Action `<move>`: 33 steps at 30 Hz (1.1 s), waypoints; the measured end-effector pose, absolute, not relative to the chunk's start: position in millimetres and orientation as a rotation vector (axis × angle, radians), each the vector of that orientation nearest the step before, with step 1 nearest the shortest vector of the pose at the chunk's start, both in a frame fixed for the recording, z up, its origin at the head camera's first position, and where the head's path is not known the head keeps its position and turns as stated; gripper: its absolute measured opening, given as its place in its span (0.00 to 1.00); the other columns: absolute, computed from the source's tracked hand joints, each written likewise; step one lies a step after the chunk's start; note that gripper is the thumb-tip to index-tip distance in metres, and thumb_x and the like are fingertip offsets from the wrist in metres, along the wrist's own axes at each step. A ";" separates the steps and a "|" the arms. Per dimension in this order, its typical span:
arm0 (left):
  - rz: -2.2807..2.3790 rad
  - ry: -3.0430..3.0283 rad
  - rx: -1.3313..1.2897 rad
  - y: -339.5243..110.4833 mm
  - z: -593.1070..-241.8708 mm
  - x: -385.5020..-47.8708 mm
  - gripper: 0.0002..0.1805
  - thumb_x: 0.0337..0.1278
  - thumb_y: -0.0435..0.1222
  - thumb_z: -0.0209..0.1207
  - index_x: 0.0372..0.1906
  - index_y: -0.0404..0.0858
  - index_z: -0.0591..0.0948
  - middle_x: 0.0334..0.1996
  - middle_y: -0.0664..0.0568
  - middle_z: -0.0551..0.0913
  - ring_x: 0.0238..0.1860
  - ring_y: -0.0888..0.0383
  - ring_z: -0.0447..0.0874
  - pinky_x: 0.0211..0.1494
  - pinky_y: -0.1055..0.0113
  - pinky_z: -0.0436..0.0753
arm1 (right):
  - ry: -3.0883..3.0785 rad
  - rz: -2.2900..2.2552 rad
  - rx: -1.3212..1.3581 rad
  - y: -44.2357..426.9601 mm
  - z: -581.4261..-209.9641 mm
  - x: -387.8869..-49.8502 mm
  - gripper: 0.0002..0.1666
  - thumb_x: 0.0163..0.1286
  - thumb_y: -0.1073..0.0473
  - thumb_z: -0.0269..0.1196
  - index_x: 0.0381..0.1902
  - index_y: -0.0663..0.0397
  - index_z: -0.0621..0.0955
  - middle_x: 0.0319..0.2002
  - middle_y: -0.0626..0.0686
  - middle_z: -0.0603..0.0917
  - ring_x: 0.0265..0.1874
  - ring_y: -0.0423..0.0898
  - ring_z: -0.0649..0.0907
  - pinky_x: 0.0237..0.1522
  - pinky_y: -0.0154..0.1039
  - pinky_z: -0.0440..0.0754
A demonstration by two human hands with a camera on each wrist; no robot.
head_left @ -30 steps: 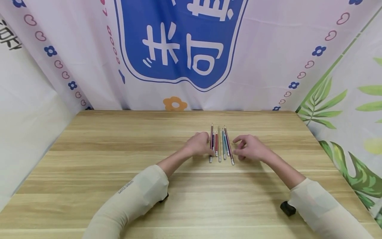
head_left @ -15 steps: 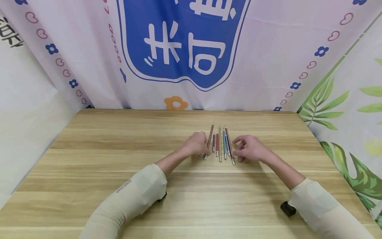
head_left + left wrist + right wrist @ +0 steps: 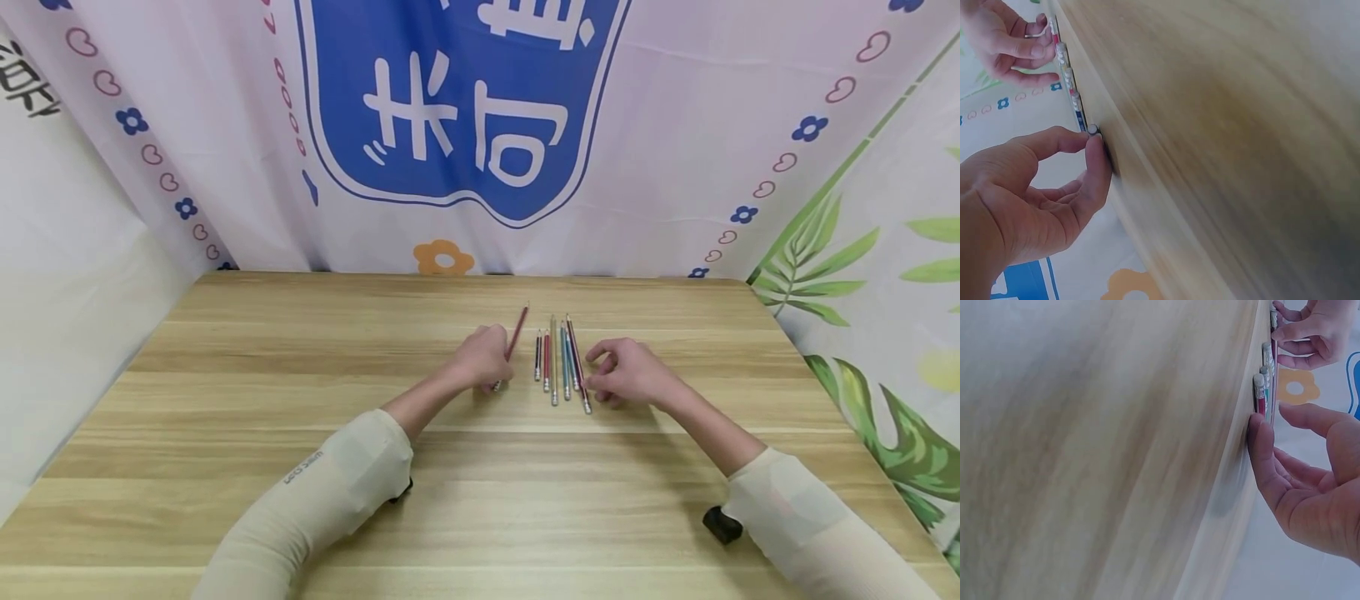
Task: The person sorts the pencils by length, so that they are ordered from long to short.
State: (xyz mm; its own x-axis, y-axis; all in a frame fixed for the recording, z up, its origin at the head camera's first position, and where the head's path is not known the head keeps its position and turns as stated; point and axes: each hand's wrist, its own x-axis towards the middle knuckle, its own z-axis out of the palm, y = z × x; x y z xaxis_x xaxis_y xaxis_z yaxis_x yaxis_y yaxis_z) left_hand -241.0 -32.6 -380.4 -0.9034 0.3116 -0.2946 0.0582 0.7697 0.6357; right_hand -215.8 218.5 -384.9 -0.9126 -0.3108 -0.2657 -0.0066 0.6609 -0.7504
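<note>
Between thumb and forefinger the left hand (image 3: pixel 482 358) pinches a dark red pencil (image 3: pixel 519 327), which slants with its tip up and to the right; its end shows in the left wrist view (image 3: pixel 1093 129). To its right lie several pencils side by side: a short dark one (image 3: pixel 537 354), a red one (image 3: pixel 547 358), a tan one (image 3: pixel 554 358), blue ones (image 3: pixel 564 358) and a long dark purple one (image 3: pixel 576 358). Beside the purple pencil the right hand (image 3: pixel 632 371) rests with bent, parted fingers, holding nothing; whether its fingertips touch that pencil is unclear.
The pencils lie on a wooden table (image 3: pixel 225 383). Behind its far edge hangs a printed curtain (image 3: pixel 660 167), with a leaf-patterned sheet (image 3: pixel 892 333) at the right. A black device (image 3: pixel 722 525) sits under the right sleeve.
The left hand has moved left with the dark red pencil, which was near the others and now slants apart from them. The right hand has stayed nearly still.
</note>
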 end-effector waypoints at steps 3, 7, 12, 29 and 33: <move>0.909 2.591 0.262 -36.7 -380.7 -242.0 0.09 0.57 0.20 0.64 0.26 0.30 0.77 0.19 0.43 0.82 0.12 0.56 0.77 0.20 0.65 0.88 | 2.502 -1.135 -0.240 216.6 -384.5 -215.2 0.30 0.66 0.67 0.71 0.61 0.75 0.74 0.34 0.59 0.84 0.27 0.48 0.86 0.31 0.42 0.93; 0.917 2.602 0.251 -43.5 -382.0 -243.6 0.09 0.57 0.22 0.65 0.25 0.31 0.78 0.19 0.44 0.81 0.13 0.57 0.78 0.20 0.66 0.88 | 2.505 -1.128 -0.238 214.8 -384.2 -214.9 0.32 0.64 0.67 0.73 0.61 0.76 0.74 0.33 0.59 0.84 0.26 0.47 0.86 0.30 0.42 0.92; 0.958 2.598 0.278 -53.5 -384.7 -245.6 0.03 0.58 0.23 0.67 0.35 0.27 0.82 0.20 0.44 0.83 0.14 0.58 0.79 0.20 0.68 0.88 | 2.510 -1.114 -0.230 213.5 -383.7 -214.7 0.32 0.62 0.67 0.74 0.60 0.76 0.74 0.32 0.58 0.85 0.24 0.46 0.86 0.29 0.42 0.92; 1.174 2.472 0.295 -104.5 -378.3 -239.4 0.23 0.61 0.19 0.59 0.60 0.21 0.71 0.30 0.40 0.84 0.21 0.56 0.81 0.26 0.64 0.90 | 2.538 -1.033 -0.224 207.6 -384.9 -216.9 0.35 0.56 0.64 0.79 0.57 0.72 0.76 0.30 0.57 0.83 0.23 0.47 0.85 0.26 0.41 0.91; 1.220 2.470 0.264 -120.3 -375.5 -238.2 0.21 0.62 0.20 0.59 0.60 0.22 0.71 0.33 0.38 0.84 0.22 0.56 0.81 0.26 0.63 0.90 | 2.542 -1.027 -0.234 207.0 -385.5 -216.7 0.34 0.56 0.64 0.79 0.57 0.72 0.76 0.29 0.56 0.83 0.22 0.46 0.84 0.25 0.40 0.90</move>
State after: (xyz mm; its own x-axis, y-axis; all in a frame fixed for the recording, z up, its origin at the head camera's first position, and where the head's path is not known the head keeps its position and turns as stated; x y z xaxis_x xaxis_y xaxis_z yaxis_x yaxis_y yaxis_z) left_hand -238.2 -120.3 -375.5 -0.9131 0.3257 -0.2452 0.0032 0.6072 0.7946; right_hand -216.7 207.0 -385.5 -0.9110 -0.2931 -0.2903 -0.0093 0.7180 -0.6959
